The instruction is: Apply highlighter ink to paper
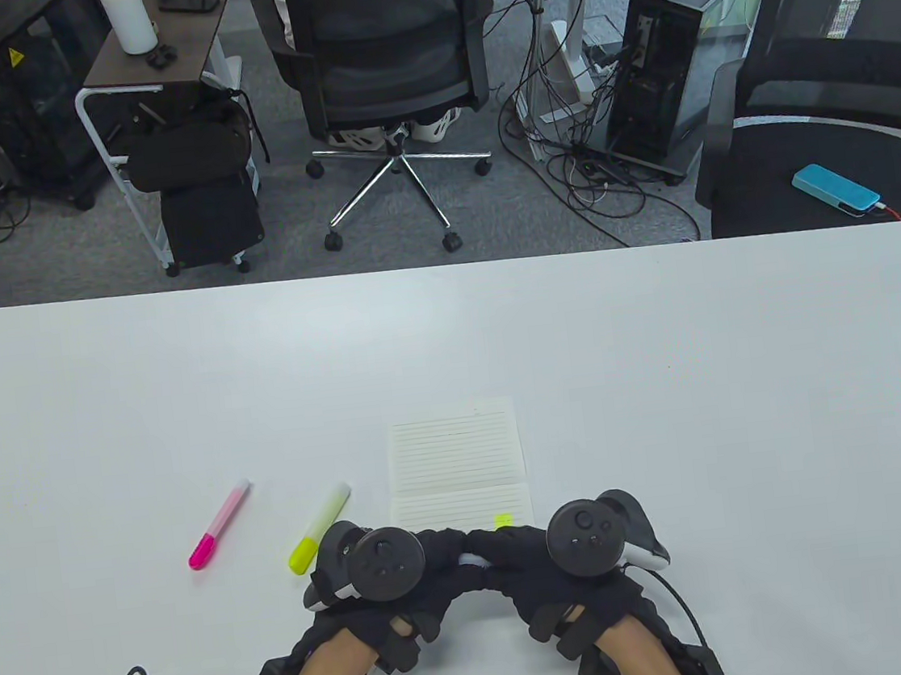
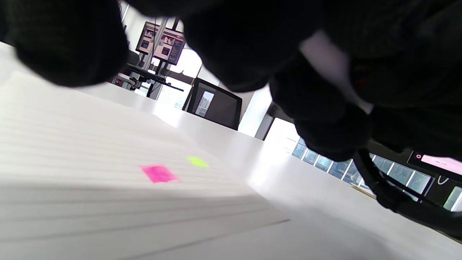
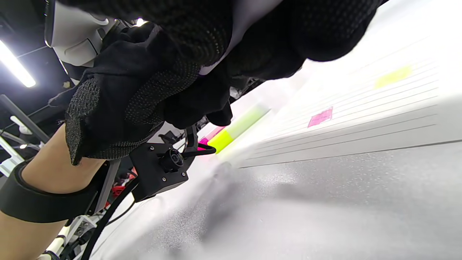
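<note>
Both hands meet at the near edge of the lined paper (image 1: 457, 467), the left hand (image 1: 384, 577) and right hand (image 1: 561, 560) gripping one pale marker (image 1: 472, 564) between them (mostly hidden by the gloves). The paper lies flat on the table (image 1: 663, 346), bearing a pink mark (image 2: 158, 173) and a yellow mark (image 1: 504, 520). A yellow highlighter (image 1: 319, 528) and a pink highlighter (image 1: 219, 525) lie to its left.

overhead table view, low wrist views sharing paper (image 1: 457, 467)
</note>
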A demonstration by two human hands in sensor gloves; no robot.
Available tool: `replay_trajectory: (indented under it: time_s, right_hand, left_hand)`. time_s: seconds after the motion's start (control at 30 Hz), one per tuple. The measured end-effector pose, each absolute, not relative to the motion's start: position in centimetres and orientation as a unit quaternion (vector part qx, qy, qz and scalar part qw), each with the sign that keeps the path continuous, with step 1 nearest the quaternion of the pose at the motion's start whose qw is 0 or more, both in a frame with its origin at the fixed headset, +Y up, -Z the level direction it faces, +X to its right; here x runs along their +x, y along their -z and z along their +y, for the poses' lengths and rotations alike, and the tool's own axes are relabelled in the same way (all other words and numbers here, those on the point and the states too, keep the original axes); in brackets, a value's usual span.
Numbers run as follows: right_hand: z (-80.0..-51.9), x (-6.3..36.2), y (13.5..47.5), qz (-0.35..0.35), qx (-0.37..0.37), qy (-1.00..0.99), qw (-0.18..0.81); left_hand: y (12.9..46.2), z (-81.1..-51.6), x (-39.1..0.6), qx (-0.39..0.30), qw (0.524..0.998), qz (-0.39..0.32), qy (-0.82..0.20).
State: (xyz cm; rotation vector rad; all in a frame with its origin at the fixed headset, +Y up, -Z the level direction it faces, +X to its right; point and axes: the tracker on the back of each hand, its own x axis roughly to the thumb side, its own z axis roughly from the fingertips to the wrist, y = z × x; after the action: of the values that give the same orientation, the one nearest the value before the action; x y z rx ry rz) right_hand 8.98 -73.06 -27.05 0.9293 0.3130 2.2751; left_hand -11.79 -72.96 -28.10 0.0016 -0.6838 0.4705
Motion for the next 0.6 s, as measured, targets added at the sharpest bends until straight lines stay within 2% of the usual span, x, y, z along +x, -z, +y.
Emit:
replay_trajectory:
  time_s: [0.3, 0.33, 0.37, 0.43, 0.5, 0.53, 0.6]
  right_hand:
    - [-72.9, 9.0, 27.1, 0.112, 0.370, -0.851, 0.356]
    - [-72.3, 9.3, 26.8, 0.090, 0.364, -0.861, 0.343]
    - [-72.2, 9.1, 26.9, 0.068, 0.367, -0.869, 0.325]
    - [-71.8, 9.4, 26.9, 0.063, 0.362, -0.870, 0.330]
    - [-71.8, 9.8, 26.9, 0.094, 0.343, -0.861, 0.364]
    - [-71.7, 10.2, 27.0, 0.074, 0.337, -0.870, 0.352]
    - [-71.8, 11.7, 27.4, 0.085, 0.284, -0.903, 0.310]
  left_hand:
    - [28.7, -72.6, -13.0, 0.001, 0.915, -0.292, -0.277]
    - [28.7, -72.5, -13.7, 0.017, 0.928, -0.272, -0.252]
    - [28.8, -72.8, -13.7, 0.017, 0.923, -0.254, -0.289]
    - [28.7, -72.9, -13.8, 0.060, 0.914, -0.264, -0.302]
    - [28.9, -72.7, -13.6, 0.043, 0.913, -0.278, -0.297]
    - [29.0, -72.7, -13.8, 0.038, 0.922, -0.264, -0.280]
    - [29.2, -73.0, -14.6, 0.022, 0.937, -0.240, -0.254]
